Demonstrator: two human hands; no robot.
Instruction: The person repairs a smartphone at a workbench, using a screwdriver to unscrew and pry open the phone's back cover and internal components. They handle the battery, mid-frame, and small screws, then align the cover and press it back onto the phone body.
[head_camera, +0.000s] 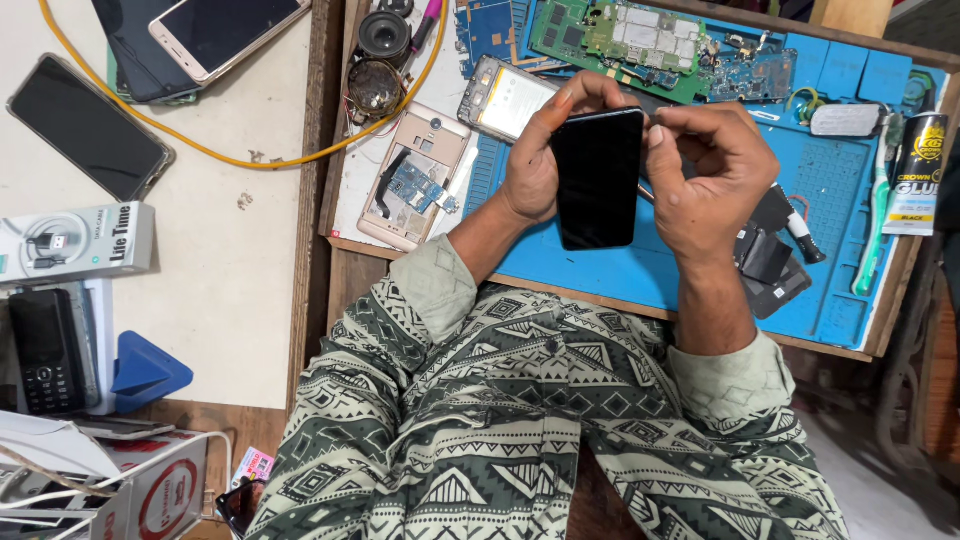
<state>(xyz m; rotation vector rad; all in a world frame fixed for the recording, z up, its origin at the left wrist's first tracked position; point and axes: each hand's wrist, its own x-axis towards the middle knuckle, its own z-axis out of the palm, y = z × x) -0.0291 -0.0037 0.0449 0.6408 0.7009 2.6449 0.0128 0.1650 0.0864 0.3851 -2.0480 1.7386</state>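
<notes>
Head view: both hands (640, 160) curled around black phone (597, 178), fingertips on edges.

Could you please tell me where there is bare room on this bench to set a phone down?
The white tabletop is bare between the yellow cable, the white box and the blue plastic wedge. The blue work mat has room right of the right hand. Its top edge is crowded with green circuit boards.
</notes>
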